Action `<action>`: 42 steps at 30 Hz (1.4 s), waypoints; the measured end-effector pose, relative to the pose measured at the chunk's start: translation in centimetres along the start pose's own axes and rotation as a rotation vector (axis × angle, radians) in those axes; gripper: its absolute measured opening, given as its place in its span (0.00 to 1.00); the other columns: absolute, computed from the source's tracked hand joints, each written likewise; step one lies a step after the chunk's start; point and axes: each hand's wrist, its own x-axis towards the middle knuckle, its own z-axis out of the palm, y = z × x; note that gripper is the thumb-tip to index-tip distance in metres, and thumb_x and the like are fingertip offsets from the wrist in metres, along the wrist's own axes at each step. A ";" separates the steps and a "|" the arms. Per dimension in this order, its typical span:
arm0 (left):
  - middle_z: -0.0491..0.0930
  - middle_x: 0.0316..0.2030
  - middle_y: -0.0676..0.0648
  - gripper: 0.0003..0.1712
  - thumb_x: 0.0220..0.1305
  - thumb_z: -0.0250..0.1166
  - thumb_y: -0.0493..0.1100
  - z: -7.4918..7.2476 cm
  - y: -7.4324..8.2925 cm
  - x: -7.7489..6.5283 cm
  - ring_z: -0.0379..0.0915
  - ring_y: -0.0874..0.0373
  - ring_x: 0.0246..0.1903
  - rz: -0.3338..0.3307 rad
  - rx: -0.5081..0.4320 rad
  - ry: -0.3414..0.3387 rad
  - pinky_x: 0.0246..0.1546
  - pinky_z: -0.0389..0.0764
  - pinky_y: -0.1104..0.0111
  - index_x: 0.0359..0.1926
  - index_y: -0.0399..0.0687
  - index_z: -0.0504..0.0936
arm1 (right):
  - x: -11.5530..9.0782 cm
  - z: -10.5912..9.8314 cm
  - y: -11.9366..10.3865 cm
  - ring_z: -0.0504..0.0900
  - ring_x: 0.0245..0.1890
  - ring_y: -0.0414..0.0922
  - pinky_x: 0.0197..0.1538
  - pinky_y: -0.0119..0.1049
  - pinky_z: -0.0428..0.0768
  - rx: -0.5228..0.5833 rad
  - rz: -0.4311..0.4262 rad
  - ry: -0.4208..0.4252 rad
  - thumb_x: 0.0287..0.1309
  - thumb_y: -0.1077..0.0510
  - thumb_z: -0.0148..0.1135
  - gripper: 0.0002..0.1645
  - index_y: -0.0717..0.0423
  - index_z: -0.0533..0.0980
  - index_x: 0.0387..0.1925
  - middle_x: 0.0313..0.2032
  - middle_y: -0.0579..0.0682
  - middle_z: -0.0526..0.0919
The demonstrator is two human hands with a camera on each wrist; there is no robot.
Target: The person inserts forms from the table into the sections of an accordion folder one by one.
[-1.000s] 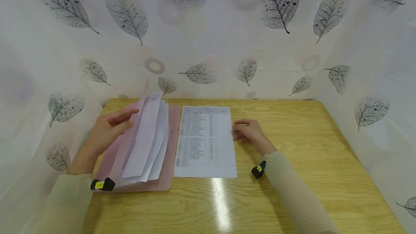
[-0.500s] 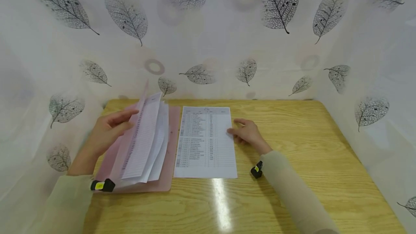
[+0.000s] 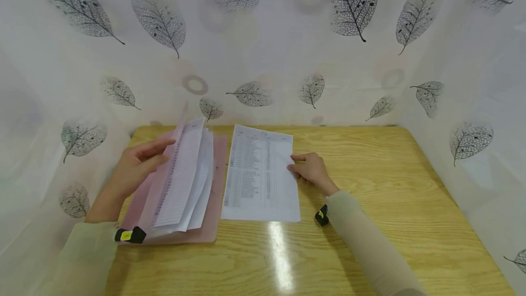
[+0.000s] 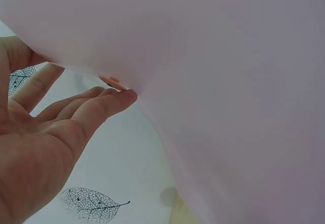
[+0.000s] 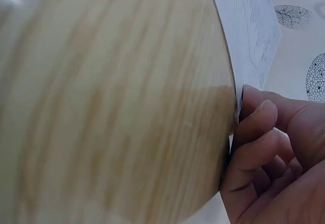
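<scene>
A pink folder (image 3: 215, 186) lies partly opened at the left of the table in the head view. Its front cover and several printed sheets (image 3: 185, 172) stand raised at a slant. My left hand (image 3: 137, 163) holds the cover's edge; in the left wrist view the pink cover (image 4: 218, 82) spreads over most of the picture, fingertips right at its edge. Beside the folder, my right hand (image 3: 310, 168) pinches the right edge of a single printed sheet (image 3: 263, 177) between thumb and fingers. The sheet's upper left corner is tilted up, and the right wrist view shows its edge in the fingers.
The wooden table (image 3: 378, 232) reaches out to the right and in front of the hands. A pale curtain (image 3: 263, 49) with leaf prints closes off the back and both sides. Dark cameras are strapped at both wrists.
My right hand has moved slightly left onto the sheet's edge and taken hold of it. The sheet, flat before, now lifts and tilts. The left hand and folder have stayed still.
</scene>
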 end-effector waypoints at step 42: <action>0.81 0.52 0.76 0.21 0.73 0.65 0.35 0.1 -0.1 0.3 0.78 0.79 0.50 -0.008 0.014 0.010 0.43 0.78 0.81 0.65 0.42 0.83 | -0.3 -2.1 -0.9 0.77 0.23 0.38 0.27 0.30 0.75 0.056 0.071 -0.056 0.67 0.57 0.69 0.21 0.65 0.83 0.56 0.33 0.52 0.87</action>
